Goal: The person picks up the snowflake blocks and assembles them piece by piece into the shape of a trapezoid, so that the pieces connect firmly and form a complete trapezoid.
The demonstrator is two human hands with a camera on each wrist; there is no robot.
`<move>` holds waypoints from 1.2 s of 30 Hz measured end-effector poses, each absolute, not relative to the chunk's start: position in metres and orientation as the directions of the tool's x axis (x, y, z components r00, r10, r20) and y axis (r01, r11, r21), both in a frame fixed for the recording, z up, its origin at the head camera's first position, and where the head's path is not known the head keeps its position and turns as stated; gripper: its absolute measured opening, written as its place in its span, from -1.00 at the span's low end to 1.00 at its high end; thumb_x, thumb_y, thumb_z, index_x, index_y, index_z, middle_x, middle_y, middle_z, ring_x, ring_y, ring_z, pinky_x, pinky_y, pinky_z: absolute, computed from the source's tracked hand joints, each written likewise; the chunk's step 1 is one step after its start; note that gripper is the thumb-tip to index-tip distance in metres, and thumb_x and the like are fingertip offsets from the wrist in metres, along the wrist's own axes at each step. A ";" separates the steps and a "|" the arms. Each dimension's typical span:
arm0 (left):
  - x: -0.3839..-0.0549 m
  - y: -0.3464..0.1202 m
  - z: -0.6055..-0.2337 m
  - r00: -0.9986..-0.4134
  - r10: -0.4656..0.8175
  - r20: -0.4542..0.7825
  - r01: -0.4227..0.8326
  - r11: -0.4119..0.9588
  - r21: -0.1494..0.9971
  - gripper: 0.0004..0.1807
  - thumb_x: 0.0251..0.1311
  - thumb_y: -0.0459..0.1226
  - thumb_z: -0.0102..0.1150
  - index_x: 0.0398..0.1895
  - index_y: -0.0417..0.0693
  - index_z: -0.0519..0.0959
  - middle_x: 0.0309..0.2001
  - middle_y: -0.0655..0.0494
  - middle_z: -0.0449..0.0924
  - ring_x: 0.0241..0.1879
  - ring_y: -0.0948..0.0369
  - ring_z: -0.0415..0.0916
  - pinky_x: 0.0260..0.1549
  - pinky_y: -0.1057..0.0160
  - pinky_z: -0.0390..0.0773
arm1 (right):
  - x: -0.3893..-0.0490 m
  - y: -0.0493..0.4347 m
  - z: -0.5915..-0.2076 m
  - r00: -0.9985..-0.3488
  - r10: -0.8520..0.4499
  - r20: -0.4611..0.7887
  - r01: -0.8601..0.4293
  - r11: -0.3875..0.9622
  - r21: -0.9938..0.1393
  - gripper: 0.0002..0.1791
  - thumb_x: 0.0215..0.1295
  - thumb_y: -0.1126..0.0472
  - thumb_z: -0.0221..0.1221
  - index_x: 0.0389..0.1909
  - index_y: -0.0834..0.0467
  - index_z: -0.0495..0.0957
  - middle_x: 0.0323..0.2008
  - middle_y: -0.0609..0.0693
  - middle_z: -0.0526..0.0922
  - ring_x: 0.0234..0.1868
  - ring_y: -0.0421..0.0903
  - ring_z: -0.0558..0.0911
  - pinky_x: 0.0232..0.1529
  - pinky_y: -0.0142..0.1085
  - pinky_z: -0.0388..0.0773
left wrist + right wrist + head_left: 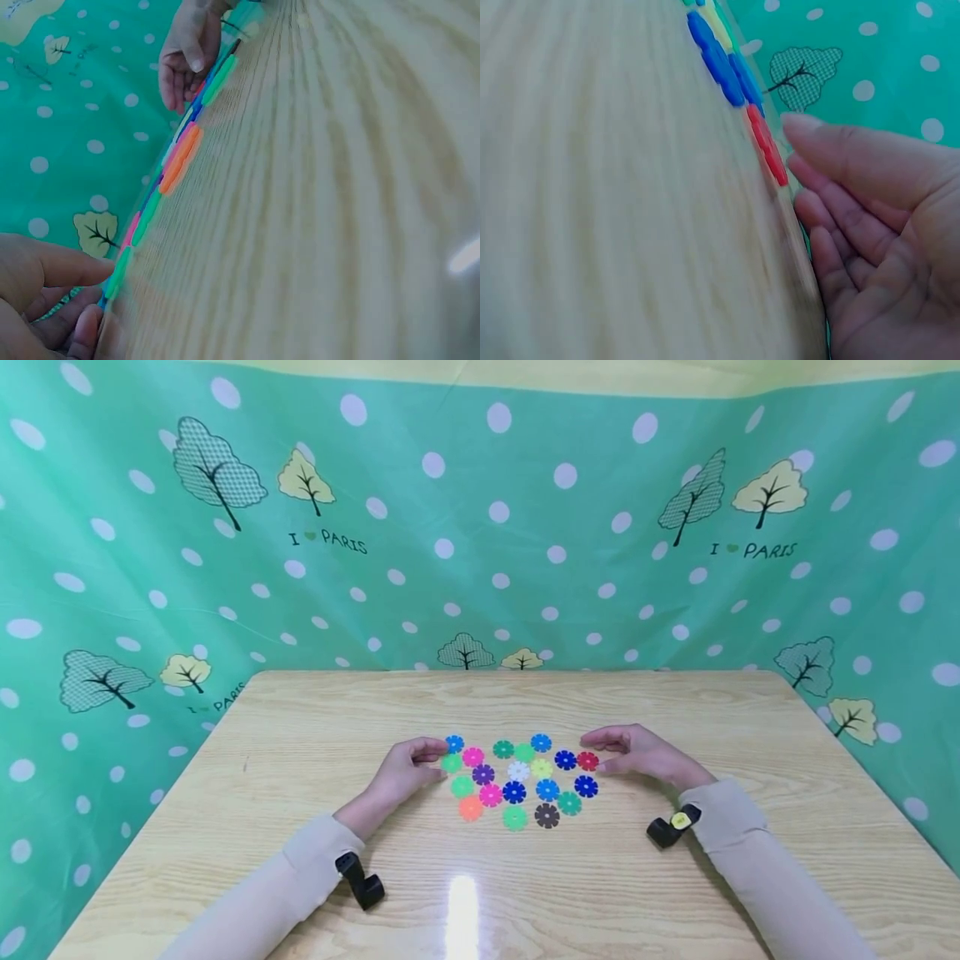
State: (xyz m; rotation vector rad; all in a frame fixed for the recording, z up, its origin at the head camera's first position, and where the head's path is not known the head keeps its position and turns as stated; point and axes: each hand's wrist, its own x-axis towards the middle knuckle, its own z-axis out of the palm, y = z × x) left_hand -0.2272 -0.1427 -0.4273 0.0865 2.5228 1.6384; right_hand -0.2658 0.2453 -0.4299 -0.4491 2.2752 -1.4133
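Several notched plastic discs in many colors lie flat in a loose group on the table, among them a white disc (518,771), an orange disc (471,808) and a black disc (547,815). At the group's left side is my left hand (405,768), fingers loosely bent beside a blue disc (454,743) and a light green disc (452,762). The left wrist view puts its thumb close to a green disc (118,271); contact is unclear. My right hand (641,753) rests at the right side, thumb near the red disc (767,145), nothing held between its relaxed fingers.
The wood-grain table (300,718) carries the discs around its middle. Behind and beside it hangs a green dotted curtain (495,543) with printed trees. A black wrist camera (363,885) sits on the left sleeve, another camera (667,828) on the right.
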 end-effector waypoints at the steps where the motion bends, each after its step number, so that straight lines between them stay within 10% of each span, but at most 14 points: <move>1: -0.227 -0.143 -0.428 -0.990 0.125 -0.065 -0.008 0.412 0.911 -0.60 0.01 -0.51 0.26 -0.01 -0.22 0.56 -0.04 -0.05 0.60 -0.01 0.05 0.49 -0.01 0.15 0.51 | -0.266 0.245 -0.431 -0.860 -0.478 -0.176 -0.058 0.435 -0.899 -0.36 0.03 0.28 0.35 0.19 0.24 0.42 0.17 0.15 0.49 0.16 0.07 0.47 0.20 -0.17 0.40; 36: -0.227 -0.143 -0.436 -0.991 0.127 0.046 0.107 0.524 0.845 -0.65 0.01 -0.43 0.34 -0.06 -0.16 0.63 -0.09 -0.05 0.65 -0.07 0.08 0.58 -0.08 0.16 0.57 | -0.260 0.240 -0.433 -0.903 -0.415 -0.114 -0.146 0.545 -0.826 -0.57 0.13 0.23 0.30 0.08 0.13 0.56 0.05 0.06 0.60 0.09 0.02 0.53 0.14 -0.08 0.44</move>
